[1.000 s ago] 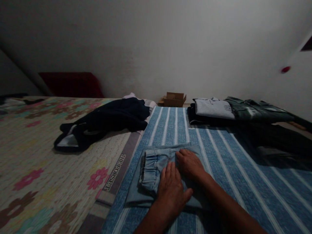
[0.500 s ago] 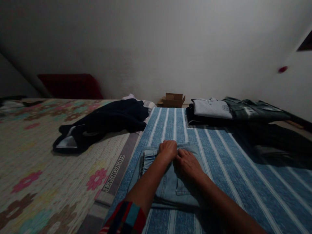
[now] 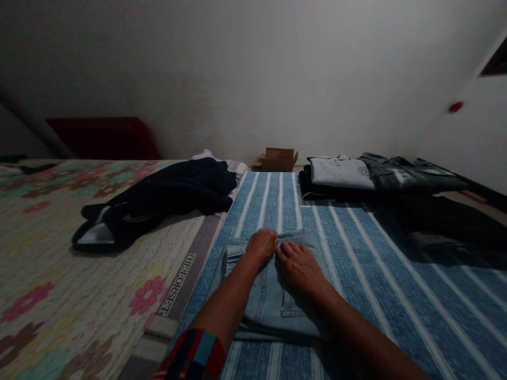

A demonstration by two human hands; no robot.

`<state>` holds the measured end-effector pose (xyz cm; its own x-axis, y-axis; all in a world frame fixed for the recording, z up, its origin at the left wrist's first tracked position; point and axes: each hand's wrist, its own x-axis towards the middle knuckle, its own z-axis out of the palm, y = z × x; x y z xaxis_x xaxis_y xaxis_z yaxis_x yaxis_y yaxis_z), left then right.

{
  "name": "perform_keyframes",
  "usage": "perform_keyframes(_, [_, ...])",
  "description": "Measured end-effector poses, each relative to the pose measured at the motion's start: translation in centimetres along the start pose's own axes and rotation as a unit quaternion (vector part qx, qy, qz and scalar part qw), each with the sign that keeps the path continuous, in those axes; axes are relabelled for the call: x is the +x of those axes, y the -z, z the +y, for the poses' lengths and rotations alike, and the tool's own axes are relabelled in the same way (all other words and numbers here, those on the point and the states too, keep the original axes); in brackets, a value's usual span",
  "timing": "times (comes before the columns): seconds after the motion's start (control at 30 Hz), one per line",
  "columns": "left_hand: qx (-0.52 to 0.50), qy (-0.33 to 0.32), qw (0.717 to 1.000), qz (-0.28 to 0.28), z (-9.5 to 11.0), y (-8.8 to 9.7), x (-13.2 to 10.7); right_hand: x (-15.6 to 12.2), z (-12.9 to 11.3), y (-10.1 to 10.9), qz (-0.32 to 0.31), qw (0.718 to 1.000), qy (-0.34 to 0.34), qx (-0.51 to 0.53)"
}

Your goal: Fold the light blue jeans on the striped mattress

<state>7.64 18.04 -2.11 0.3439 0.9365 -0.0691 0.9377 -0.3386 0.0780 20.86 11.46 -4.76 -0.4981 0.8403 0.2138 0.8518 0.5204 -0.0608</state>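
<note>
Folded light-blue jeans (image 3: 261,298) lie in front of me, with stitched seams and a pocket edge showing. My left hand (image 3: 262,245) is closed on the fabric near the far edge, its fingertips hidden behind the knuckles. Right beside it, my right hand (image 3: 299,264) has its fingers bent together onto the same part of the jeans; the thumb is hard to see. Both hands nearly touch at the middle. Beneath the jeans is a blue striped cover (image 3: 356,295).
A dark garment (image 3: 170,187) lies on the flowered bedspread (image 3: 99,287) to the left. Folded clothes, including a grey top (image 3: 340,173) and a dark green denim piece (image 3: 410,173), rest at the far right. Behind the bed's far edge stands an open cardboard box (image 3: 277,159).
My hands stay together at the far edge of the jeans, and the right fingers lie a little flatter. The whole view has shifted slightly, so things appear farther left.
</note>
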Motion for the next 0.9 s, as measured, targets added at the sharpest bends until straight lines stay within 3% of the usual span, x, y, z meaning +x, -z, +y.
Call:
perform_keyframes(0.2, [0.012,-0.009,1.000,0.016,-0.1,-0.4,-0.1,-0.1,-0.1,-0.3,0.004,0.999,0.030,0.014])
perform_keyframes(0.37, [0.028,-0.006,0.999,0.029,0.8,0.7,-0.4,-0.2,-0.1,-0.2,0.002,0.999,0.038,0.023])
perform_keyframes(0.57, [0.031,-0.043,0.998,0.020,1.9,2.0,-3.3,-0.3,-0.4,0.4,0.006,0.998,0.033,0.048])
perform_keyframes(0.73, [0.019,-0.089,0.995,0.032,0.2,0.0,-6.0,-0.4,-0.6,0.6,-0.007,0.998,0.026,0.050])
perform_keyframes(0.9, [0.019,-0.099,0.994,0.044,-0.9,-1.6,-6.5,-0.5,-0.5,0.4,-0.011,0.999,0.026,0.044])
